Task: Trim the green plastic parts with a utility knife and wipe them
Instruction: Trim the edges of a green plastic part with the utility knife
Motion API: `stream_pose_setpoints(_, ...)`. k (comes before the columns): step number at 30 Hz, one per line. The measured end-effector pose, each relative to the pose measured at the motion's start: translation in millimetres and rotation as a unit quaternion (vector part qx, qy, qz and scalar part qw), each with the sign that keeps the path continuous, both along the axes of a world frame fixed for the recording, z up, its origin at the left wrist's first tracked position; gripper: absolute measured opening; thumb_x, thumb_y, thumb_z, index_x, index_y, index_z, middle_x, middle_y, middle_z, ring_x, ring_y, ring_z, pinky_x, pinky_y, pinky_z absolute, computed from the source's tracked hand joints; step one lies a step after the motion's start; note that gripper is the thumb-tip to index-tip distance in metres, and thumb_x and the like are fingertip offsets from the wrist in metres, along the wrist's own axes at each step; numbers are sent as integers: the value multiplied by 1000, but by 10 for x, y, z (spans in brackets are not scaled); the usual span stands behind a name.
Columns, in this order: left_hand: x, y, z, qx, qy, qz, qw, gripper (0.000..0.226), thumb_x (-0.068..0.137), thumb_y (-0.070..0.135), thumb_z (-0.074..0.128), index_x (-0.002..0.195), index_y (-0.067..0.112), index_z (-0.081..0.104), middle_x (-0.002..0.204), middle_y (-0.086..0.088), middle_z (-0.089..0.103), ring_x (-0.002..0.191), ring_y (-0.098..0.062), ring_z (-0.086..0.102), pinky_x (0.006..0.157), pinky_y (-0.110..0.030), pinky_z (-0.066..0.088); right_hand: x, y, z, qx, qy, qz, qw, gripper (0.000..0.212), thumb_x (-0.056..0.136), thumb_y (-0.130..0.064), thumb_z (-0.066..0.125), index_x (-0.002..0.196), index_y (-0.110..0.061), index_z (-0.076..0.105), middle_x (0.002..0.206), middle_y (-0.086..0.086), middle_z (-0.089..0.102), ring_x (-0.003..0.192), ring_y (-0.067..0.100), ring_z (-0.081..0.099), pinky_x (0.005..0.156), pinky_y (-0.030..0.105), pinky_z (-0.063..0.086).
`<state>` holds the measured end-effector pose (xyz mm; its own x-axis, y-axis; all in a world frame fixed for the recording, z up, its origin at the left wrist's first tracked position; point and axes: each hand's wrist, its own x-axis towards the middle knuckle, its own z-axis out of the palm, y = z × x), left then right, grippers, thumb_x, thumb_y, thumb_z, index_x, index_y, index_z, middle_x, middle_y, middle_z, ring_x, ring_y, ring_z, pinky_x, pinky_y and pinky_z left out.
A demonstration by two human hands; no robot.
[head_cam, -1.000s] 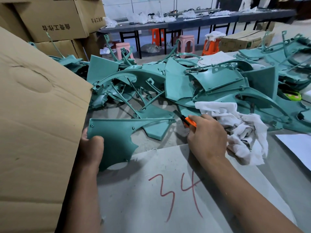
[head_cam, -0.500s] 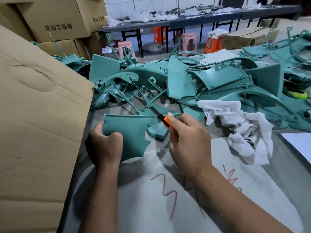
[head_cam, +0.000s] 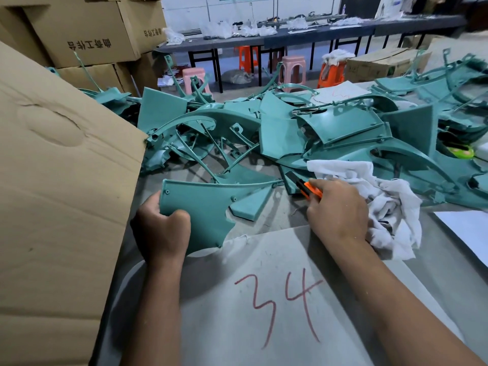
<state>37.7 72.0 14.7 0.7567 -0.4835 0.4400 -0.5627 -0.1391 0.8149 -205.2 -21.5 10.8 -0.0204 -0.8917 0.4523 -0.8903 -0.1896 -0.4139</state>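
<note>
My left hand [head_cam: 161, 231] grips the lower left corner of a flat green plastic panel [head_cam: 208, 204], held tilted over the table with its long thin arm reaching right. My right hand [head_cam: 338, 210] holds an orange and black utility knife [head_cam: 303, 187], its tip pointing up and left, off to the right of the panel's arm and not touching it. A crumpled white rag [head_cam: 383, 207] lies right beside and partly under my right hand. A big heap of green plastic parts [head_cam: 330, 133] fills the table behind.
A large cardboard sheet [head_cam: 58, 194] stands along the left. A grey sheet marked "34" [head_cam: 277, 299] covers the table in front. White paper [head_cam: 467, 228] lies at the right edge. Stacked cartons, stools and a long dark bench stand at the back.
My right hand with the knife has drawn away to the right, from the panel's arm to beside the rag. The left hand has kept hold of the panel, which has shifted slightly.
</note>
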Motion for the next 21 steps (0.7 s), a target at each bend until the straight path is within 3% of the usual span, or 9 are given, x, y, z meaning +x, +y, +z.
stream_pose_setpoints(7, -29, 1, 6, -20, -59, -16, 998, 23, 51, 12, 43, 69, 11, 56, 54, 5, 56, 53, -12, 54, 45, -23, 38, 97, 112, 37, -14, 31, 53, 998, 30, 87, -10, 62, 109, -22, 78, 86, 3, 62, 76, 29, 59, 61, 36, 47)
stream_pose_setpoints(10, -28, 5, 14, -23, -64, -12, 998, 23, 51, 13, 42, 70, 10, 56, 55, 3, 57, 55, -23, 55, 47, -28, 44, 117, 224, 103, -30, 31, 79, 996, 28, 85, -9, 62, 105, -23, 78, 78, -1, 56, 71, 27, 55, 59, 38, 48)
stream_pose_setpoints(16, -35, -3, 15, -26, -74, -2, 997, 24, 52, 12, 42, 71, 9, 57, 57, 3, 58, 57, -27, 56, 49, -33, 49, 224, 488, 240, -73, 9, 125, 989, 28, 90, -7, 62, 109, -19, 79, 74, 0, 56, 63, 25, 47, 54, 31, 33)
stream_pose_setpoints(21, -46, -6, 13, -27, -82, 8, 996, 24, 52, 13, 43, 71, 9, 56, 57, 2, 58, 57, -28, 56, 48, -33, 48, 332, 687, 320, -88, -22, 186, 978, 31, 92, -11, 64, 118, -20, 77, 79, -2, 59, 71, 26, 58, 56, 34, 43)
